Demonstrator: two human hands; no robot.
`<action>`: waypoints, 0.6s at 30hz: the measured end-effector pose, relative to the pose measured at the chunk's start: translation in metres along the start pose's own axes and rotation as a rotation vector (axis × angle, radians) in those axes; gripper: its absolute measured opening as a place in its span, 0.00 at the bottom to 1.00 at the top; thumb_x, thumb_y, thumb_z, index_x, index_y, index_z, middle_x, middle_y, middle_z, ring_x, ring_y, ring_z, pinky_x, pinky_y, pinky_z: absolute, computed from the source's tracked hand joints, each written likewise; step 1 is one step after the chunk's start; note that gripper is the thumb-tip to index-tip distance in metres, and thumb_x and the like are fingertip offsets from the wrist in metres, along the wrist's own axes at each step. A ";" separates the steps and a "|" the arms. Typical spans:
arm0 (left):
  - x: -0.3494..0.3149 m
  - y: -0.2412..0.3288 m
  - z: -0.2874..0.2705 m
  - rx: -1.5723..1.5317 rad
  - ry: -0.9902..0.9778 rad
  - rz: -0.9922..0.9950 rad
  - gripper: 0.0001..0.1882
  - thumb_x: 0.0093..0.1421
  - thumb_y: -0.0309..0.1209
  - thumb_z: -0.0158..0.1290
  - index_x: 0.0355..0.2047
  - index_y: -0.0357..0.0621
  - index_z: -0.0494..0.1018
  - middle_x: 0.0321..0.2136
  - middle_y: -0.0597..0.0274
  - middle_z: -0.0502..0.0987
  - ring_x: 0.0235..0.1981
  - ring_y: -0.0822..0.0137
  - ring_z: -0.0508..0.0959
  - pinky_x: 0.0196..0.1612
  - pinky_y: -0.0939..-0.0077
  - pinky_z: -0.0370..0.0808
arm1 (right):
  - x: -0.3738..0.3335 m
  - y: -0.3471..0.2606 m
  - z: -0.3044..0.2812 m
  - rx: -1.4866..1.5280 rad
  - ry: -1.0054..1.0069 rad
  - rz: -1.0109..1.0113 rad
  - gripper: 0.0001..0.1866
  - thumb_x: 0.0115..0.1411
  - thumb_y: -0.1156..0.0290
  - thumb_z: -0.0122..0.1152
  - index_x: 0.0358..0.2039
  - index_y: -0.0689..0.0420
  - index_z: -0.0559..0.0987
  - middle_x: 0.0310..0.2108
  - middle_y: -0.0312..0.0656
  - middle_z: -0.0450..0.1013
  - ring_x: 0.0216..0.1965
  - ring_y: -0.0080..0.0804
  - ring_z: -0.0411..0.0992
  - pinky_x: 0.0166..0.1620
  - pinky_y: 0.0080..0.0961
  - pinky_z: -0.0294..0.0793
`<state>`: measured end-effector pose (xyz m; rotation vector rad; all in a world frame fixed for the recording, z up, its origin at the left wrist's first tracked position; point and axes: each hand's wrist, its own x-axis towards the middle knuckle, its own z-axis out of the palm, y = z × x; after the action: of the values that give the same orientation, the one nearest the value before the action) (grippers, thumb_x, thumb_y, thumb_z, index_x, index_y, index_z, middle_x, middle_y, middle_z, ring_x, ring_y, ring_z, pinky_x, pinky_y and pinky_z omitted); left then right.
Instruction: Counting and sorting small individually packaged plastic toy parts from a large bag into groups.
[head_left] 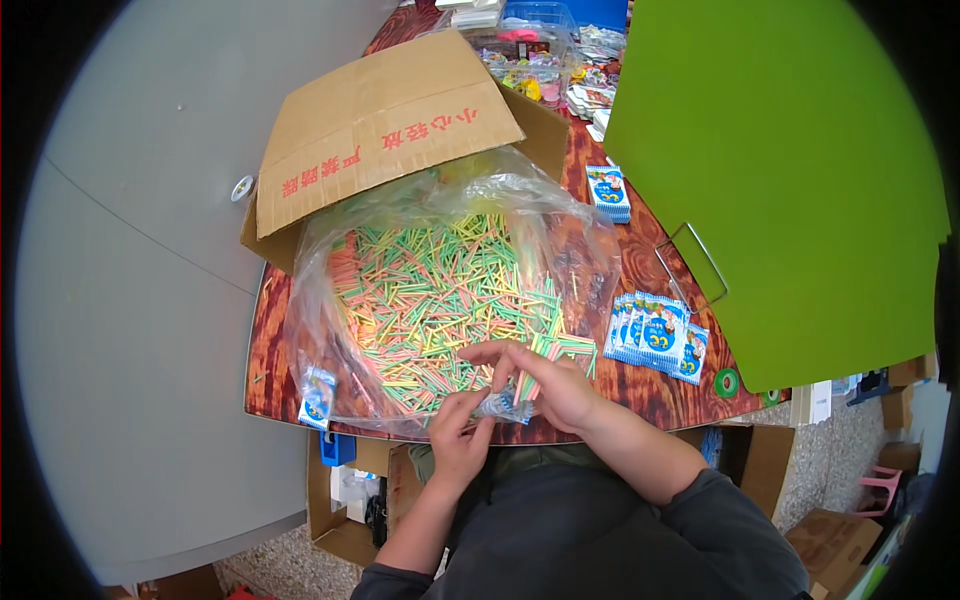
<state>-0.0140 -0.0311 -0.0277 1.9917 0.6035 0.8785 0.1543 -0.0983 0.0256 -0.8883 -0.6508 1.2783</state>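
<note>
Dark grey sleeves run up from the bottom of the frame, and my two hands meet just below centre, at the near edge of the reddish wood surface (pixel 640 385). My left hand (pixel 458 432) pinches the near end of a small clear packet (pixel 502 407) between thumb and fingers. My right hand (pixel 545 380) grips the packet's other end together with a few of the thin coloured sticks, its fingers stretched left over the pile.

Just beyond my hands lies a big clear plastic bag (pixel 560 215), spread open and filled with a heap of green, yellow and pink sticks (pixel 430 300); it covers most of the middle of the frame. At the lower left, by the surface's near edge, a small blue-and-white packet (pixel 317 397) lies against the bag. To the right of the bag, a fanned row of similar blue packets (pixel 655 335) rests on the wood, and a single stack of them (pixel 608 192) sits farther back.

Behind the bag, in the upper centre, an open cardboard box (pixel 385 125) stands with its flap folded toward me. A large bright green board (pixel 780 180) fills the upper right. At the far top edge is a clutter of clear tubs and colourful small goods (pixel 540 50), too small to make out.
</note>
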 end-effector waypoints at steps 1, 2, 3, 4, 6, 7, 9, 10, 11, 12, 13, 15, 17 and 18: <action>0.000 0.001 0.000 -0.004 -0.008 0.000 0.20 0.48 0.17 0.59 0.45 0.36 0.78 0.36 0.51 0.78 0.37 0.56 0.80 0.41 0.70 0.76 | -0.001 0.000 -0.001 -0.048 0.012 -0.037 0.25 0.73 0.58 0.37 0.26 0.60 0.76 0.60 0.51 0.66 0.64 0.43 0.59 0.66 0.39 0.54; 0.001 0.001 0.000 -0.007 -0.014 0.000 0.20 0.49 0.17 0.59 0.45 0.36 0.78 0.36 0.51 0.78 0.36 0.57 0.80 0.39 0.71 0.76 | -0.001 -0.002 -0.001 -0.049 0.010 -0.038 0.25 0.73 0.58 0.37 0.26 0.60 0.76 0.60 0.51 0.66 0.64 0.43 0.59 0.66 0.39 0.54; 0.000 0.002 0.000 -0.006 -0.013 0.002 0.20 0.49 0.17 0.59 0.45 0.36 0.78 0.36 0.51 0.78 0.36 0.57 0.80 0.39 0.71 0.76 | -0.002 -0.004 0.000 -0.152 0.013 -0.076 0.25 0.73 0.58 0.39 0.27 0.60 0.77 0.59 0.50 0.67 0.63 0.42 0.61 0.64 0.39 0.56; -0.001 0.003 0.000 -0.004 -0.018 -0.009 0.20 0.49 0.18 0.59 0.45 0.35 0.78 0.35 0.52 0.77 0.36 0.58 0.80 0.38 0.71 0.76 | -0.003 -0.006 0.001 -0.255 0.017 -0.114 0.24 0.72 0.57 0.41 0.29 0.61 0.79 0.58 0.49 0.68 0.61 0.42 0.63 0.63 0.40 0.59; -0.003 0.003 -0.001 -0.004 -0.025 -0.014 0.20 0.49 0.18 0.59 0.45 0.35 0.78 0.35 0.52 0.77 0.35 0.58 0.80 0.37 0.71 0.76 | -0.006 -0.009 0.006 -0.377 0.019 -0.197 0.23 0.72 0.57 0.43 0.30 0.60 0.80 0.58 0.48 0.69 0.59 0.42 0.65 0.62 0.40 0.60; -0.004 0.003 -0.001 0.009 -0.058 -0.053 0.21 0.50 0.18 0.59 0.47 0.35 0.77 0.38 0.51 0.77 0.39 0.59 0.79 0.42 0.71 0.75 | -0.008 -0.010 0.007 -0.497 0.021 -0.275 0.22 0.71 0.56 0.46 0.32 0.59 0.82 0.57 0.48 0.70 0.58 0.41 0.66 0.60 0.41 0.62; -0.005 0.005 -0.002 0.022 -0.090 -0.092 0.23 0.51 0.18 0.59 0.50 0.35 0.76 0.42 0.50 0.77 0.42 0.59 0.79 0.46 0.72 0.74 | -0.008 -0.008 0.006 -0.560 0.015 -0.315 0.22 0.71 0.57 0.46 0.32 0.58 0.83 0.57 0.48 0.70 0.58 0.41 0.66 0.60 0.42 0.62; -0.005 0.005 -0.002 0.009 -0.094 -0.111 0.23 0.51 0.18 0.59 0.50 0.35 0.76 0.43 0.50 0.77 0.42 0.59 0.79 0.45 0.72 0.74 | -0.008 -0.006 0.006 -0.623 0.009 -0.353 0.21 0.70 0.57 0.47 0.32 0.57 0.83 0.57 0.48 0.71 0.58 0.42 0.66 0.60 0.42 0.62; -0.005 0.006 -0.003 -0.004 -0.097 -0.130 0.24 0.51 0.17 0.59 0.50 0.36 0.76 0.44 0.49 0.77 0.42 0.59 0.79 0.45 0.72 0.74 | -0.008 -0.005 0.005 -0.685 0.002 -0.390 0.21 0.70 0.57 0.47 0.33 0.57 0.84 0.56 0.48 0.71 0.58 0.42 0.67 0.60 0.43 0.62; -0.004 0.006 -0.002 -0.004 -0.097 -0.129 0.24 0.51 0.17 0.59 0.50 0.36 0.76 0.44 0.49 0.77 0.42 0.59 0.79 0.45 0.72 0.74 | -0.008 -0.005 0.005 -0.686 0.001 -0.390 0.21 0.70 0.57 0.47 0.33 0.57 0.84 0.56 0.48 0.71 0.58 0.42 0.67 0.60 0.43 0.62; -0.003 0.005 -0.002 0.001 -0.080 -0.062 0.22 0.52 0.18 0.59 0.49 0.37 0.77 0.39 0.53 0.77 0.35 0.63 0.78 0.36 0.76 0.74 | -0.008 -0.005 0.005 -0.613 -0.019 -0.354 0.21 0.70 0.58 0.47 0.33 0.58 0.83 0.56 0.48 0.71 0.58 0.42 0.66 0.60 0.42 0.62; -0.001 0.006 -0.001 0.004 -0.063 0.006 0.21 0.53 0.18 0.59 0.49 0.38 0.78 0.35 0.56 0.76 0.27 0.68 0.77 0.27 0.79 0.73 | -0.007 -0.005 0.003 -0.541 -0.038 -0.317 0.21 0.70 0.59 0.46 0.33 0.59 0.83 0.56 0.48 0.71 0.59 0.42 0.66 0.61 0.42 0.62; 0.000 0.007 -0.005 -0.085 -0.151 -0.085 0.17 0.53 0.19 0.60 0.45 0.37 0.79 0.36 0.57 0.76 0.27 0.71 0.75 0.28 0.81 0.71 | -0.005 -0.006 0.000 -0.267 -0.082 -0.069 0.21 0.71 0.60 0.45 0.36 0.62 0.82 0.56 0.47 0.71 0.58 0.38 0.68 0.60 0.36 0.64; -0.002 0.001 -0.005 -0.085 -0.150 -0.086 0.17 0.53 0.19 0.60 0.45 0.37 0.79 0.36 0.57 0.76 0.27 0.71 0.75 0.28 0.81 0.71 | -0.005 -0.008 -0.001 -0.267 -0.084 -0.068 0.21 0.71 0.60 0.45 0.36 0.62 0.82 0.56 0.47 0.71 0.58 0.38 0.68 0.60 0.36 0.64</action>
<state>-0.0191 -0.0302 -0.0253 1.9204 0.5532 0.6851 0.1582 -0.1036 0.0319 -1.0250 -0.9263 1.1894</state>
